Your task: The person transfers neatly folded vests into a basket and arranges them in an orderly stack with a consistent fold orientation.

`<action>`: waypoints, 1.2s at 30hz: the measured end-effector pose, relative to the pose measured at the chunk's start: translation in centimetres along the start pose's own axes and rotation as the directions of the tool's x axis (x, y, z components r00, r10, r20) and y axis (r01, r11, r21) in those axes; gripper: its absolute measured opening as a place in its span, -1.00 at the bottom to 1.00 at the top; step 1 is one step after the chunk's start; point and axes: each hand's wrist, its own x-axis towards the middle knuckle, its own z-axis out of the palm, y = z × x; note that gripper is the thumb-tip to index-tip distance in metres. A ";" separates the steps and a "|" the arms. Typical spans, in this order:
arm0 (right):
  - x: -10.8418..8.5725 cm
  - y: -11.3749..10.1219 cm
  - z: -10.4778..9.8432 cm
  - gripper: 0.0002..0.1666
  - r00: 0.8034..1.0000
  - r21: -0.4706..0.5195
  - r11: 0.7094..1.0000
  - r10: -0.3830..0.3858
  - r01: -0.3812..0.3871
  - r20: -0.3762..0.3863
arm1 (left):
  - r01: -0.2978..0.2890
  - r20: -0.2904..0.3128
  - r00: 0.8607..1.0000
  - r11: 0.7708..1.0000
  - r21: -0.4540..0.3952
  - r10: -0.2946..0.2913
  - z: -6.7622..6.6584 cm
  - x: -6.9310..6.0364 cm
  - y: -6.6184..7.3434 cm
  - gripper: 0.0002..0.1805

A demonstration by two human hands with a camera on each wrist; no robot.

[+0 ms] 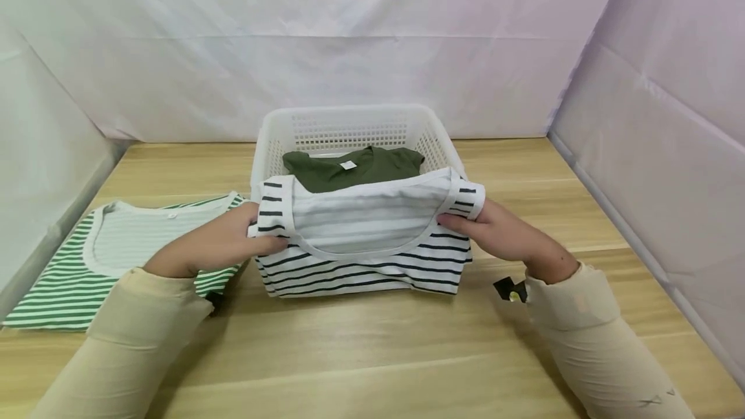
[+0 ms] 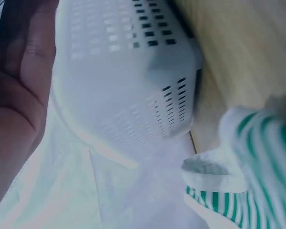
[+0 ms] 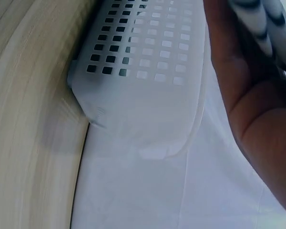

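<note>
Both hands hold a white shirt with dark stripes at its two shoulders, over the front of a white plastic basket. My left hand grips the left shoulder, its thumb on top of the cloth. At the other shoulder my right hand grips with the thumb near the neckline; in the right wrist view a bit of the striped cloth shows in that hand. A dark green shirt with a small white label lies inside the basket. The striped shirt hides the basket's front.
A green-and-white striped shirt lies flat on the wooden table, left of the basket and partly under the left arm. White sheeting hangs behind and on both sides.
</note>
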 end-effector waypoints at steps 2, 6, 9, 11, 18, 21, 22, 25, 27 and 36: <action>0.2 -0.3 0.1 -0.60 0.999 0.051 0.998 -0.022 0.024 -0.035 | -0.017 -0.047 0.999 1.000 -0.026 0.016 -0.2 -0.1 0.2 -0.79; 1.0 -1.2 -0.3 -0.63 0.993 0.105 0.994 -0.025 0.037 -0.114 | -0.001 -0.169 0.986 1.000 -0.011 -0.001 -0.9 0.0 1.0 -0.78; 2.2 -2.1 -1.0 -0.56 0.981 0.108 0.994 0.012 0.009 -0.192 | 0.057 -0.245 0.968 0.998 -0.006 -0.057 -1.8 0.7 1.9 -0.67; 3.2 -2.7 -1.6 -0.51 0.969 0.107 0.994 0.048 -0.023 -0.242 | 0.089 -0.287 0.954 0.996 -0.028 -0.093 -2.5 1.5 2.5 -0.59; 7.9 -3.7 -3.8 -0.48 0.945 0.119 0.991 0.090 -0.055 -0.315 | 0.142 -0.385 0.903 0.979 -0.147 -0.189 -4.9 5.2 3.1 -0.53; 9.9 -3.4 -4.7 -0.47 0.938 0.058 0.991 0.131 -0.118 -0.320 | 0.191 -0.373 0.898 0.971 -0.141 -0.231 -5.9 6.6 2.7 -0.49; 10.5 -3.3 -4.9 -0.46 0.935 0.035 0.988 0.152 -0.149 -0.320 | 0.207 -0.366 0.898 0.969 -0.132 -0.242 -6.2 7.1 2.5 -0.48; 12.2 -2.5 -5.4 -0.42 0.924 -0.021 0.972 0.214 -0.233 -0.317 | 0.260 -0.343 0.897 0.960 -0.103 -0.280 -6.9 8.3 1.7 -0.44; 13.2 -1.8 -5.6 -0.40 0.918 -0.029 0.962 0.251 -0.272 -0.309 | 0.290 -0.328 0.895 0.953 -0.088 -0.302 -7.1 9.0 1.0 -0.42; 15.0 1.2 -5.0 -0.46 0.895 -0.121 0.899 0.390 -0.421 -0.218 | 0.372 -0.266 0.897 0.928 0.019 -0.354 -6.0 10.8 -1.5 -0.51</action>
